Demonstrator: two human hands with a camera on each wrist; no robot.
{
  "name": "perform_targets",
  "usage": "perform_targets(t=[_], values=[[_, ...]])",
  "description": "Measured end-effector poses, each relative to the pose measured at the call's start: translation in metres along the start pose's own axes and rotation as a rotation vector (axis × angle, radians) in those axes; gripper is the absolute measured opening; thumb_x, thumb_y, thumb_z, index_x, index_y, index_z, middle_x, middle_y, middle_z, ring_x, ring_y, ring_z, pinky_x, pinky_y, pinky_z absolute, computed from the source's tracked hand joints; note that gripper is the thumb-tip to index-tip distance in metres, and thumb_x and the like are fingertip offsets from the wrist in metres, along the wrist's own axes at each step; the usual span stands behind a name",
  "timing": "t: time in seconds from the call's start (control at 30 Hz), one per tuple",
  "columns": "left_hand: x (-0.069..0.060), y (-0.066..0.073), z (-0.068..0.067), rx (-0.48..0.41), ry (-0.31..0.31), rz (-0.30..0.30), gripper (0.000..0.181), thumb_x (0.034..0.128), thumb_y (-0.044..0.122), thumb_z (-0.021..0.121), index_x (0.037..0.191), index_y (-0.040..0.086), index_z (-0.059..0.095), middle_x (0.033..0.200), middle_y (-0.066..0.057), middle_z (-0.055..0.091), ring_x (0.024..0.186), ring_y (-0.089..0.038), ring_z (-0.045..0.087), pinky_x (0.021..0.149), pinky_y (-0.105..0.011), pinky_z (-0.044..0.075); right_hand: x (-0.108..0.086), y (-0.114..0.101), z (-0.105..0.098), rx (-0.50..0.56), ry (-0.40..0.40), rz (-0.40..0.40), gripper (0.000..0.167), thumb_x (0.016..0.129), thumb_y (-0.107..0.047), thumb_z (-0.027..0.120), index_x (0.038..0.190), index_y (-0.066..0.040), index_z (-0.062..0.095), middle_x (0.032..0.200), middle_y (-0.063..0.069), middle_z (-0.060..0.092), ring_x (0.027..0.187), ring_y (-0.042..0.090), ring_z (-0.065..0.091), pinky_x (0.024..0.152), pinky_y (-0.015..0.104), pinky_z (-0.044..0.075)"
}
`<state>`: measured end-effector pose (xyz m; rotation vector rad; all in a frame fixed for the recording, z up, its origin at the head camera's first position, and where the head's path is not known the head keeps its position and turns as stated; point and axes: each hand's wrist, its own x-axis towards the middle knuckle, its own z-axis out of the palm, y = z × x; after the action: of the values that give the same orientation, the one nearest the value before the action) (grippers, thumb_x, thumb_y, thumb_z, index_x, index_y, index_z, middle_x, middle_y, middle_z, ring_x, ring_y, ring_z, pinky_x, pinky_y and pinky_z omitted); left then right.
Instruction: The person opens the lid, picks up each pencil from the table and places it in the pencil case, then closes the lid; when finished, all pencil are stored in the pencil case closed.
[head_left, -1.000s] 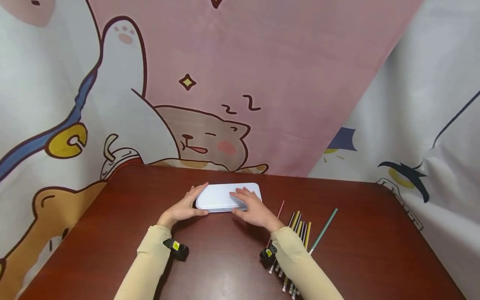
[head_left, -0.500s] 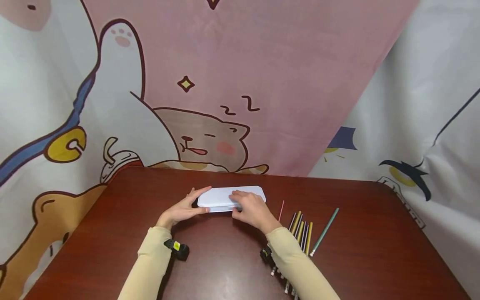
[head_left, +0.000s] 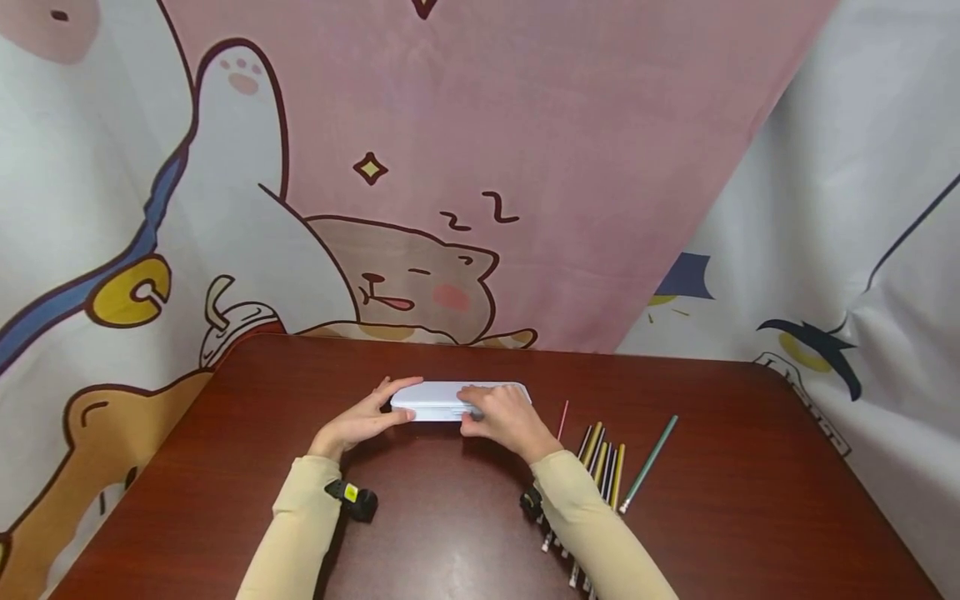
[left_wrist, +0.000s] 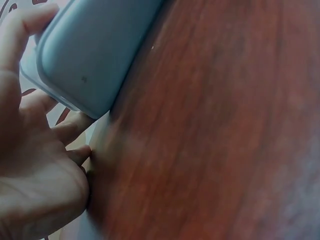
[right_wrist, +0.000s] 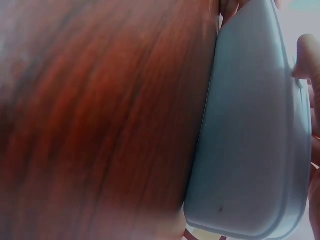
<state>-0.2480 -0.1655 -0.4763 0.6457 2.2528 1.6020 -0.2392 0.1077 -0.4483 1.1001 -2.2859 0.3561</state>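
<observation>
A white pencil case (head_left: pixel 435 395) with rounded corners stands towards the back of the table, its front side facing me and its lid down. My left hand (head_left: pixel 360 425) grips its left end, thumb low on the front and fingers on top. My right hand (head_left: pixel 510 418) holds the front right part, fingers over the lid and thumb at the front edge by a small catch. In the left wrist view the case's pale end (left_wrist: pixel 95 55) sits between thumb and fingers. The right wrist view shows the case's long side (right_wrist: pixel 245 135), with the thumb tip (right_wrist: pixel 306 62) at the lid seam.
Several pencils (head_left: pixel 602 467) lie bunched to the right, partly under my right forearm. A green pencil (head_left: pixel 651 462) and a pink one (head_left: pixel 562 421) lie beside the bunch. A printed cloth (head_left: pixel 570 167) hangs behind the dark red table (head_left: pixel 435 517).
The pencil case has tipped so that more of its front side shows. My right fingers have curled in closer on the lid and front edge. The left hand has hardly moved.
</observation>
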Motion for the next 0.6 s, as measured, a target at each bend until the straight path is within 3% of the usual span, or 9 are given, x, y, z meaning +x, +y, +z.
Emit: perform_targets(t=[0.03, 0.13, 0.27, 0.6], values=[[0.0000, -0.0001, 0.0000, -0.003, 0.001, -0.001, 0.058, 0.0929, 0.016, 0.063, 0.146, 0.008, 0.040, 0.145, -0.024, 0.037, 0.140, -0.045, -0.013, 0.103, -0.070, -0.001, 0.0000, -0.0005, 0.0001, 0.004, 0.007, -0.002, 0.020, 0.068, -0.019, 0.071, 0.087, -0.014, 0.070, 0.073, -0.007, 0.066, 0.048, 0.008, 0.046, 0.043, 0.031, 0.043], [0.0004, 0.0002, 0.0001, -0.003, -0.005, 0.015, 0.057, 0.0934, 0.015, 0.062, 0.146, 0.007, 0.040, 0.139, -0.024, 0.039, 0.137, -0.043, 0.016, 0.105, -0.060, 0.017, 0.0002, -0.0013, 0.0008, 0.021, 0.027, -0.006, 0.018, 0.068, -0.017, 0.071, 0.086, -0.014, 0.070, 0.071, -0.007, 0.064, 0.049, 0.007, 0.043, 0.042, 0.031, 0.043], [0.0000, 0.0015, 0.0002, 0.000, -0.006, 0.037, 0.057, 0.0946, 0.014, 0.060, 0.146, 0.005, 0.037, 0.133, -0.019, 0.041, 0.116, -0.032, 0.041, 0.095, -0.042, 0.033, 0.0009, -0.0007, 0.0020, 0.037, 0.032, -0.003, 0.019, 0.071, -0.016, 0.070, 0.089, -0.012, 0.070, 0.075, -0.006, 0.066, 0.050, 0.006, 0.043, 0.042, 0.029, 0.043], [-0.0007, 0.0052, 0.0024, -0.021, -0.012, -0.001, 0.058, 0.0953, 0.019, 0.058, 0.146, 0.004, 0.034, 0.134, -0.018, 0.041, 0.118, -0.033, 0.039, 0.094, -0.043, 0.032, -0.0004, 0.0013, -0.0004, 0.136, -0.012, 0.046, 0.023, 0.077, -0.015, 0.070, 0.099, -0.009, 0.072, 0.088, -0.002, 0.071, 0.056, 0.008, 0.052, 0.050, 0.029, 0.047]])
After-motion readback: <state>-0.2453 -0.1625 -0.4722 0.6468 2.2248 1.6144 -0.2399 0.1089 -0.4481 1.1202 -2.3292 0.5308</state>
